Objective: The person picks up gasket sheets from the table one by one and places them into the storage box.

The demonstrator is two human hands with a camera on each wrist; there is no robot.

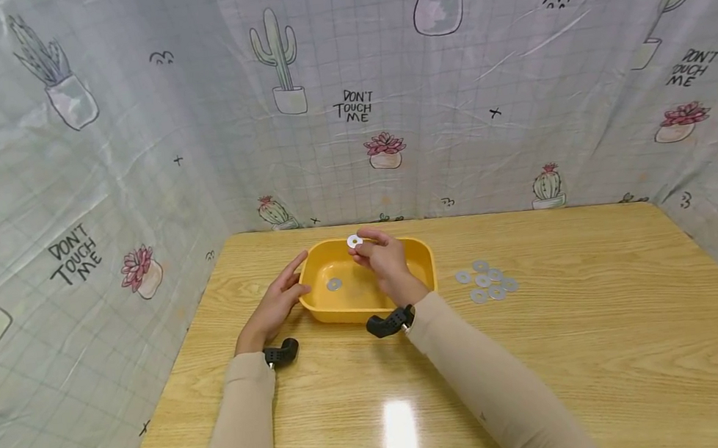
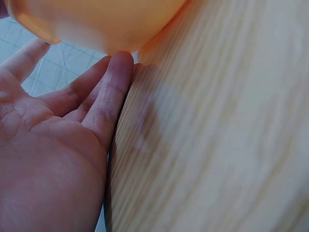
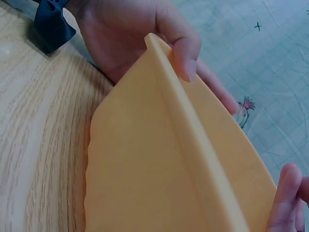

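Note:
A yellow plastic basin (image 1: pixel 371 313) stands on the wooden table, with one flat grey washer (image 1: pixel 334 284) on its floor. My left hand (image 1: pixel 276 304) holds the basin's left end. In the right wrist view, that hand's thumb (image 3: pixel 186 58) hooks over the rim while its fingers lie along the outside. Over the basin, my right hand (image 1: pixel 385 262) pinches a washer (image 1: pixel 354 241) between thumb and fingers. The right wrist view catches only some of the right hand's fingers (image 3: pixel 287 193) at its edge; the washer does not show there.
Several loose washers (image 1: pixel 483 281) lie in a cluster on the table (image 1: pixel 584 331), right of the basin. A black device (image 1: pixel 390 322) is strapped to each wrist. A cactus-print curtain (image 1: pixel 340 56) hangs behind the table and along its left side.

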